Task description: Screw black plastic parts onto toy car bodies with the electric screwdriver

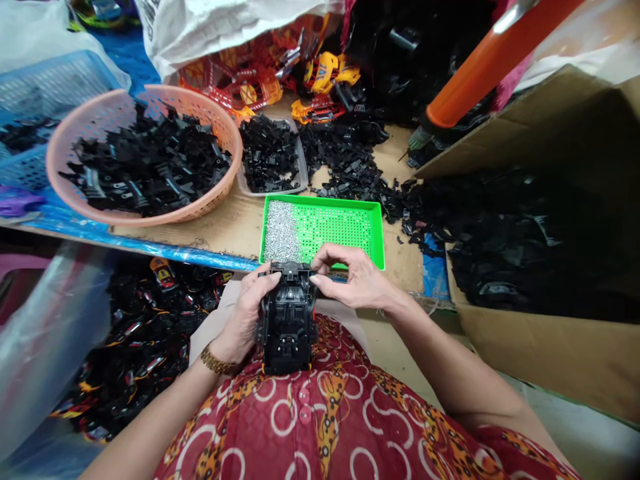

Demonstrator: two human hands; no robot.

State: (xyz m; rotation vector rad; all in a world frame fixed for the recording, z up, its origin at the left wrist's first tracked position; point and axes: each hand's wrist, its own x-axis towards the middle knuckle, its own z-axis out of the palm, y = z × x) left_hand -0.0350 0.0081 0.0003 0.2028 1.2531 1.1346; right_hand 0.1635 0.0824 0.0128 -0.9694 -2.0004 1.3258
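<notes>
A black plastic toy car chassis (289, 320) rests upright against my lap. My left hand (247, 313) is wrapped round its left side, thumb on the top edge. At the chassis's top right corner my right hand (350, 277) is closed in a pinch, pressing on a small black part there. Just beyond my hands lies a green perforated tray (350, 230) with a heap of small silver screws (281, 232) in its left end.
A pink basket (210, 200) of black parts stands at the left, a blue crate (45, 87) behind it. A small grey tray (270, 157) and loose black parts lie further back. A cardboard box (550, 347) of black parts is right; an orange tube (480, 63) crosses above.
</notes>
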